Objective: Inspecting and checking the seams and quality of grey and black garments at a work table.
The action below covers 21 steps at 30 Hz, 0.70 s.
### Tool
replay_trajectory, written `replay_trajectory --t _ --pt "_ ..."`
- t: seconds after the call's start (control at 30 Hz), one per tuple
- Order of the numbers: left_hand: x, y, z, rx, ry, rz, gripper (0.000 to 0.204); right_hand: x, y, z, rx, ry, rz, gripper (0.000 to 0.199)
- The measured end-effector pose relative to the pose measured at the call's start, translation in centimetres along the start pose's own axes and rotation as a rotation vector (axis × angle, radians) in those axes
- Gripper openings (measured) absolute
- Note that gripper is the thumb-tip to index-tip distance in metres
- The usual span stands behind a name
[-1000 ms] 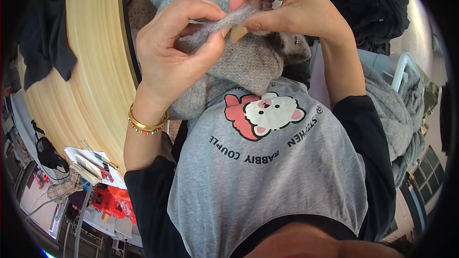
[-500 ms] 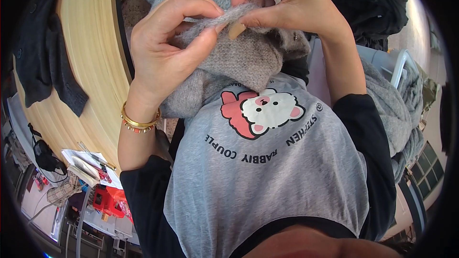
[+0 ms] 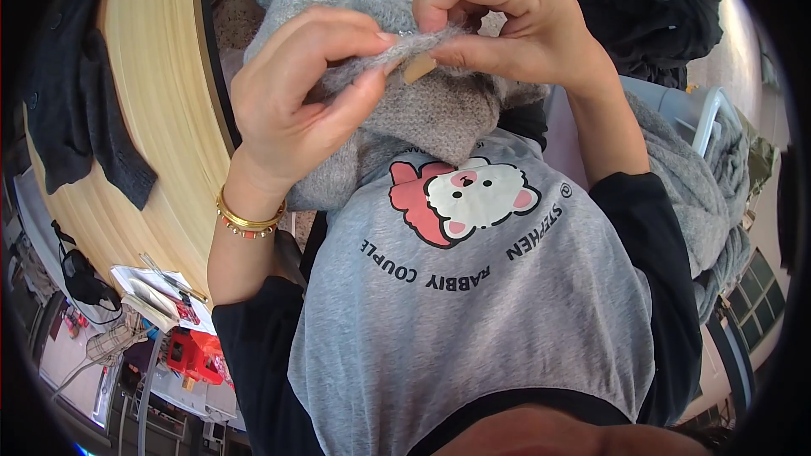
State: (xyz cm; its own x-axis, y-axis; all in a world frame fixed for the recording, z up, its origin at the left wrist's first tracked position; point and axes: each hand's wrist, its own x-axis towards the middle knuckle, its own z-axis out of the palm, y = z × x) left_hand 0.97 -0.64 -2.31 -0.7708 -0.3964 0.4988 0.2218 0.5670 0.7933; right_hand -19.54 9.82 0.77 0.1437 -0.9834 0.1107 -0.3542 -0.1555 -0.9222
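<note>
A fuzzy grey knitted garment lies bunched over my lap, its paler part spreading away from me. My left hand pinches a raised fold of the knit between thumb and fingers. Close beside it, my right hand grips the same fold, thumb below and curled fingers above. Under the fold, between the two thumbs, shows a small tan piece; what it is I cannot make out. Whether my right fingers also hold something small, such as a needle, is hidden.
On my left stands a light wooden table with a dark buttoned garment, papers and pens. A red plastic basket is lower left. To my right, a pale bin has grey knits beside it; black cloth lies beyond.
Both hands have come slightly nearer to me with the pinched fold between them. My right hand's fingers have shifted a little along the knit; both hands keep their grip.
</note>
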Motion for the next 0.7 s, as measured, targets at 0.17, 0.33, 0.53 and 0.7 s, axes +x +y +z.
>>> replay_trajectory --t 0.17,0.33,0.53,0.7 --pt "-0.2 0.5 0.1 0.044 0.011 0.047 0.022 -0.8 1.1 0.9 -0.107 0.048 -0.241 0.021" --pt "-0.7 0.8 0.3 0.226 -0.035 0.118 0.029 -0.9 0.2 2.5 -0.412 0.171 -0.396 0.025" --pt "-0.3 0.4 0.6 0.41 0.055 0.254 0.025 0.2 3.1 1.6 -0.531 0.323 -0.965 0.024" --pt "-0.8 0.5 0.7 0.429 0.009 0.271 0.025 -1.4 -1.4 1.7 -0.331 0.212 -0.088 0.031"
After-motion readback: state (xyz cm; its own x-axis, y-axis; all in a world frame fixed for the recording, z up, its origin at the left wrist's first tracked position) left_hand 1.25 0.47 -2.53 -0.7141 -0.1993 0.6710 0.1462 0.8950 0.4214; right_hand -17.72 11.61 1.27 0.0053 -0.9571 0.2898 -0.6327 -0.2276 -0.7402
